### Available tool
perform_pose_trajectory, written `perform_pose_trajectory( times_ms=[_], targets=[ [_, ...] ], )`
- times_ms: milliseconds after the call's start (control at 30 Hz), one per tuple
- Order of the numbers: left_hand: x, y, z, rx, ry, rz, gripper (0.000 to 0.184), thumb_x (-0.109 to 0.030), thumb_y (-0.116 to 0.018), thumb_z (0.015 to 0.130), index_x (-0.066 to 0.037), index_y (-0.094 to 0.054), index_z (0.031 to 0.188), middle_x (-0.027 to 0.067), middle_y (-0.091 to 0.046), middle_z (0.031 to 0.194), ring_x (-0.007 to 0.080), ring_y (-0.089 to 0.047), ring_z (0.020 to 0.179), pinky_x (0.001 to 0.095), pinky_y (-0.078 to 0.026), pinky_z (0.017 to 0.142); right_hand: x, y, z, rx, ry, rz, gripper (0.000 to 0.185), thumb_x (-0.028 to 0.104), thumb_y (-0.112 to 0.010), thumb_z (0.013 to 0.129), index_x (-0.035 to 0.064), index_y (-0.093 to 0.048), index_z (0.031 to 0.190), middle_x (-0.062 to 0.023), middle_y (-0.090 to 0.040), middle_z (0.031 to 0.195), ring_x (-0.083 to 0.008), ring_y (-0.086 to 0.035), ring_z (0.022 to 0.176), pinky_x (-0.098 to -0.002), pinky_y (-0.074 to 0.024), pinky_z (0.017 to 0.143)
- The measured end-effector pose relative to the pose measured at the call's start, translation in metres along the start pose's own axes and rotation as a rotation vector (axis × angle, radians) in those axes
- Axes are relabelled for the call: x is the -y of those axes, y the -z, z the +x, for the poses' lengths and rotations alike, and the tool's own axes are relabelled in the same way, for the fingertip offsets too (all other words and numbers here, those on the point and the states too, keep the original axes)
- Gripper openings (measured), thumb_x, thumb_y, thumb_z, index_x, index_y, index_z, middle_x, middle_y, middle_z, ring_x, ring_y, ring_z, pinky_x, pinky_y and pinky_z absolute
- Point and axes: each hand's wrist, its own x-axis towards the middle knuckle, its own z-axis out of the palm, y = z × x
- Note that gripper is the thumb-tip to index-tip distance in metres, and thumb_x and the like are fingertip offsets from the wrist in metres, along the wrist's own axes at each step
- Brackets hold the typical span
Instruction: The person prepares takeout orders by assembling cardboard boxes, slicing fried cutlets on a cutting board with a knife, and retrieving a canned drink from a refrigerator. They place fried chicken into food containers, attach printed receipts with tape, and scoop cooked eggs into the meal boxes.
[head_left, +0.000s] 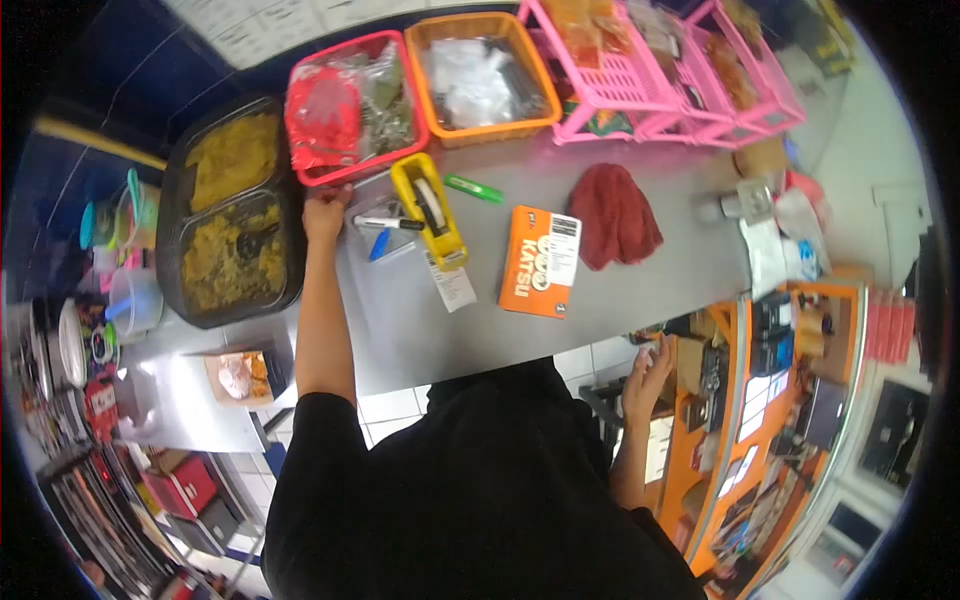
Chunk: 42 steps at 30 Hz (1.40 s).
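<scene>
My left hand [325,214] is at the near left corner of a red plastic basket [365,175], its fingers curled close to the rim. What they hold, if anything, I cannot make out. Just right of it lies a clear plastic container [372,212] with a black-and-white marker [388,223] and a blue-capped pen [379,245]. A yellow tape dispenser [445,240] stands beside them, above a printed paper slip [455,290]. My right hand [648,382] hangs beyond the table's near edge, fingers apart, with nothing visible in it. An orange KATSU box [520,285] rests on the table.
A black two-part tray of food [190,310] stands at left. An orange basket [490,133] and pink racks [620,95] line the back. A green marker [474,188] and dark red cloth [612,220] lie on the metal table [400,350]. An orange shelf [735,440] is at right.
</scene>
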Motion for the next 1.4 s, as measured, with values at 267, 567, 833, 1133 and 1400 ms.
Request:
perform_pose_trajectory(
  times_ms=[267, 567, 833, 1133, 1400],
  targets=[
    [0.079, -0.016, 0.075, -0.165, -0.037, 0.044, 0.046, -0.046, -0.087, 0.069, -0.009, -0.076, 0.093, 0.0173, -0.074, 0.095, 0.0315, -0.071, 0.093, 0.0425, -0.053, 0.085, 0.027, -0.038, 0.016, 0.092, 0.034, 0.108, 0.053, 0.028, -0.055, 0.101, 0.0044, -0.040, 0.147, -0.0282, -0.038, 0.147, -0.0443, -0.045, 0.130, -0.0528, -0.0360, 0.110],
    [0.021, 0.014, -0.113, -0.367, -0.167, 0.320, 0.020, -0.021, -0.069, 0.088, -0.008, -0.074, 0.102, 0.0156, -0.071, 0.092, 0.0330, -0.068, 0.090, 0.0433, -0.053, 0.080, -0.006, -0.046, 0.060, 0.018, 0.405, -0.393, 0.055, 0.049, -0.056, 0.095, 0.0108, -0.056, 0.135, -0.0319, -0.026, 0.156, -0.0501, -0.022, 0.146, -0.0727, -0.0124, 0.113],
    [0.008, -0.002, -0.273, -0.371, -0.028, 0.773, 0.028, -0.027, -0.063, 0.090, 0.000, -0.064, 0.095, 0.0195, -0.063, 0.092, 0.0417, -0.064, 0.086, 0.0514, -0.052, 0.077, -0.028, -0.024, 0.136, 0.118, 0.586, -0.392, 0.045, 0.047, -0.059, 0.094, 0.0091, -0.065, 0.119, -0.0201, -0.050, 0.142, -0.0409, -0.045, 0.131, -0.0667, -0.0228, 0.111],
    [-0.062, -0.035, -0.313, -0.317, 0.222, 0.697, 0.042, -0.019, -0.061, 0.087, 0.001, -0.052, 0.122, 0.0281, -0.068, 0.092, 0.0456, -0.067, 0.088, 0.0514, -0.054, 0.080, -0.095, -0.053, 0.197, 0.100, 0.997, -0.207, 0.043, 0.039, -0.065, 0.091, 0.0076, -0.061, 0.119, -0.0133, -0.058, 0.126, -0.0332, -0.054, 0.111, -0.0543, -0.0359, 0.100],
    [-0.085, -0.026, -0.358, -0.121, 0.290, -0.005, 0.041, -0.011, -0.055, 0.089, 0.003, -0.062, 0.127, 0.0158, -0.070, 0.084, 0.0279, -0.070, 0.083, 0.0361, -0.055, 0.075, -0.094, -0.057, 0.206, 0.162, 1.040, -0.081, 0.046, 0.038, -0.067, 0.090, 0.0085, -0.057, 0.123, -0.0129, -0.059, 0.128, -0.0314, -0.055, 0.114, -0.0562, -0.0349, 0.104]
  ],
)
